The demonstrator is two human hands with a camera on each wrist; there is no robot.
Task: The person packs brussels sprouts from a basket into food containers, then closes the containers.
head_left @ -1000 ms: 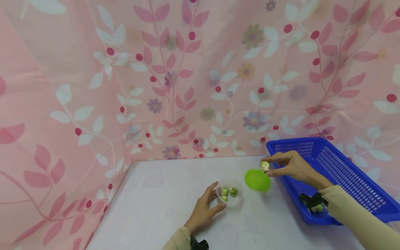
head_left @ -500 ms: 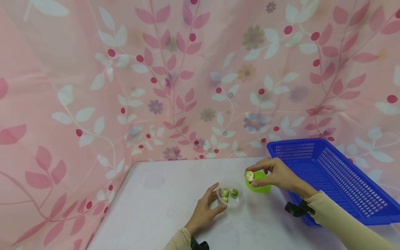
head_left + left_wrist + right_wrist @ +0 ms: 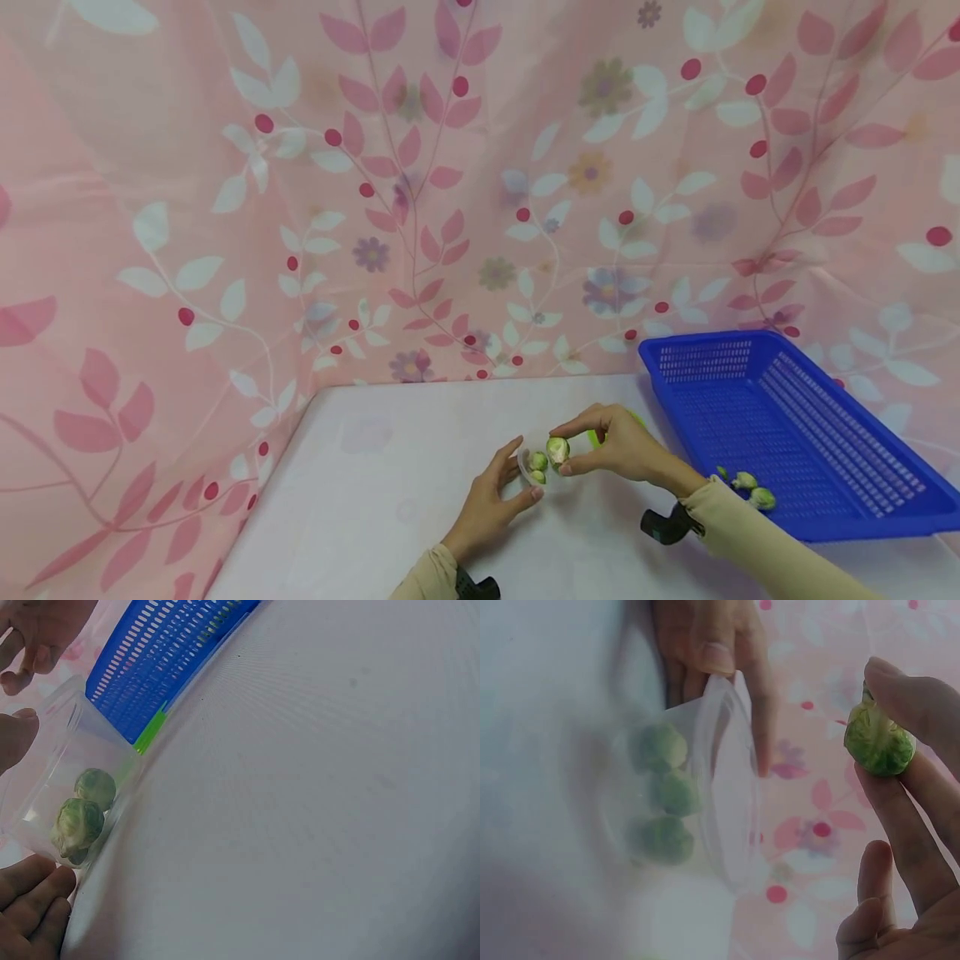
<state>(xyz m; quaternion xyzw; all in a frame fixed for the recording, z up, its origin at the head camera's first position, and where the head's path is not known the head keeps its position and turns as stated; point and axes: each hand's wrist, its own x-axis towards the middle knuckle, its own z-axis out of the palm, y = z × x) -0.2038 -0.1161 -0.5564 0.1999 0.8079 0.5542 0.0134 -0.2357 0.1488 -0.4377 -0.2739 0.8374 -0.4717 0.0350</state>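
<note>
My left hand (image 3: 483,508) holds the side of a clear round plastic container (image 3: 112,750) standing on the table, its thumb and fingers spread around the wall. Three Brussels sprouts (image 3: 660,746) lie inside, as the right wrist view shows through the wall. With thumb and fingertips my right hand (image 3: 630,450) pinches another Brussels sprout (image 3: 880,742), its pale cut side showing. In the head view this sprout overlaps the right part of the container; in the right wrist view it is apart from the rim. Behind the right hand, a bright green lid (image 3: 594,437) is mostly hidden.
A blue perforated basket (image 3: 795,442) stands on the right of the white table (image 3: 390,483). Several Brussels sprouts (image 3: 762,499) lie in its near corner. A pink floral curtain (image 3: 420,208) hangs behind the table.
My right hand has moved left and down with the sprout, from the basket's edge, past the green lid, to the container. The left hand has stayed in place.
</note>
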